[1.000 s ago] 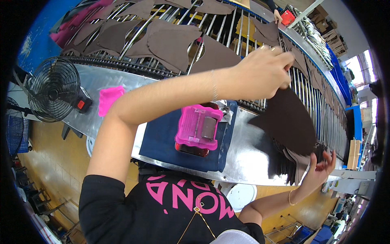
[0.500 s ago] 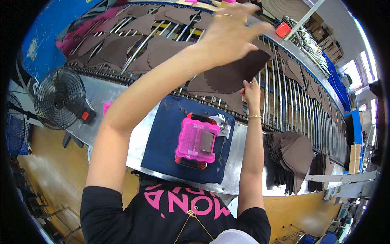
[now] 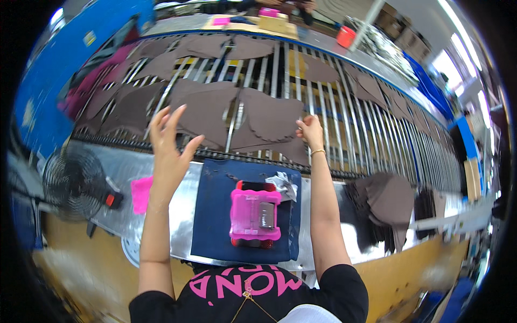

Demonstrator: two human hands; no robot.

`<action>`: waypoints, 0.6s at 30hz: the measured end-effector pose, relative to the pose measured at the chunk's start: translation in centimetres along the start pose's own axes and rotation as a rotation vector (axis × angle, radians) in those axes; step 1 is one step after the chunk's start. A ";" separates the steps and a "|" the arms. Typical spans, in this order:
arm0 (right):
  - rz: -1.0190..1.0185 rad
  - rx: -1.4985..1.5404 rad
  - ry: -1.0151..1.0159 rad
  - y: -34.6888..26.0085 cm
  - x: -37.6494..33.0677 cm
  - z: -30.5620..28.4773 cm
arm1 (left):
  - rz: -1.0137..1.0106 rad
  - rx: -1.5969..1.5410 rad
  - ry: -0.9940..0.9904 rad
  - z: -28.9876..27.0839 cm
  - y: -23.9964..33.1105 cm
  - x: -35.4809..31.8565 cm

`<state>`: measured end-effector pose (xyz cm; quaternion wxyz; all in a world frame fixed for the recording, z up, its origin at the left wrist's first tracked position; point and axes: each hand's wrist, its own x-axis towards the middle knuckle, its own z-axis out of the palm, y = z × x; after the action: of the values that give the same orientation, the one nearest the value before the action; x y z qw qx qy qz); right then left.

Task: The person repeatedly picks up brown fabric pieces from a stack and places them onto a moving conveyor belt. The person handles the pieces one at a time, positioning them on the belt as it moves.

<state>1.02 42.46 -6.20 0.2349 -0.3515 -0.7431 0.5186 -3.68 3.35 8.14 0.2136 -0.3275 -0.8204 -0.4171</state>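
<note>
A brown cut piece lies flat on the slatted metal rack, overlapping other brown pieces to its left. Its lower right edge meets the right hand; the fingertips there are curled at the edge, but whether they pinch the piece or only rest on it is hard to make out. The right arm reaches straight forward from the lower edge. The left hand is raised, fingers spread wide and holding nothing, palm toward the rack. Behind the arms a pink device sits on a dark blue mat, partly hiding a red thing beneath it. A stack of brown pieces sits to the right, its lower layers hidden. A fan stands at the left, blurred.
</note>
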 end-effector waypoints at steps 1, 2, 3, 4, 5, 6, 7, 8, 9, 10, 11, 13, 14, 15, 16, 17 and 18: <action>-0.041 -0.012 -0.006 -0.9 -1.5 -1.2 | 0.019 0.039 -0.015 0.3 0.0 -0.3; -0.080 -0.029 -0.006 -2.2 -3.2 -2.9 | -0.070 -0.033 -0.035 0.5 0.2 -0.8; -0.114 -0.045 -0.014 -3.6 -5.3 -4.6 | -0.066 -0.017 -0.031 0.3 0.2 -1.3; -0.148 -0.068 -0.025 -5.1 -7.6 -6.7 | -0.085 0.028 -0.042 0.1 -0.3 -1.8; -0.164 -0.172 0.045 -7.4 -10.3 -9.0 | -0.142 -0.054 -0.033 -0.1 -0.7 -2.4; -0.223 -0.172 0.191 -6.8 -11.9 -12.1 | -0.154 -0.059 -0.033 -0.1 -1.0 -2.8; -0.267 -0.340 0.392 -5.1 -13.0 -16.1 | -0.141 -0.055 -0.043 0.4 -1.3 -2.8; -0.228 -0.540 0.595 -3.4 -14.0 -20.3 | -0.131 -0.072 -0.041 0.9 -1.6 -2.9; -0.235 -0.646 0.724 -2.4 -15.9 -24.2 | -0.125 -0.055 -0.061 1.0 -1.7 -3.0; -0.159 -0.955 0.845 0.9 -17.6 -29.2 | -0.116 -0.046 -0.081 1.4 -1.6 -2.9; 0.142 -1.065 0.909 2.7 -19.5 -32.0 | -0.111 -0.061 -0.088 1.7 -1.5 -2.9; 0.574 -1.096 0.906 3.7 -22.6 -34.7 | -0.119 -0.077 -0.084 2.1 -1.4 -3.1; 0.697 -1.031 0.853 3.6 -23.7 -35.5 | -0.118 -0.091 -0.096 2.3 -1.2 -3.1; 0.640 -1.005 0.798 4.1 -24.6 -36.2 | -0.117 -0.102 -0.109 2.4 -0.9 -3.2; 0.643 -1.003 0.795 4.6 -24.6 -36.7 | -0.117 -0.112 -0.121 2.5 -0.6 -3.2; 0.644 -1.001 0.791 4.9 -24.5 -37.3 | -0.110 -0.125 -0.123 2.8 -0.3 -3.2; 0.648 -0.996 0.787 4.6 -24.4 -37.4 | -0.099 -0.135 -0.126 3.1 0.0 -3.2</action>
<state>44.69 47.39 2.99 0.1311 -0.7816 -0.6099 -0.0040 -1.72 4.81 4.42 0.1181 -0.3255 -0.8174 -0.4603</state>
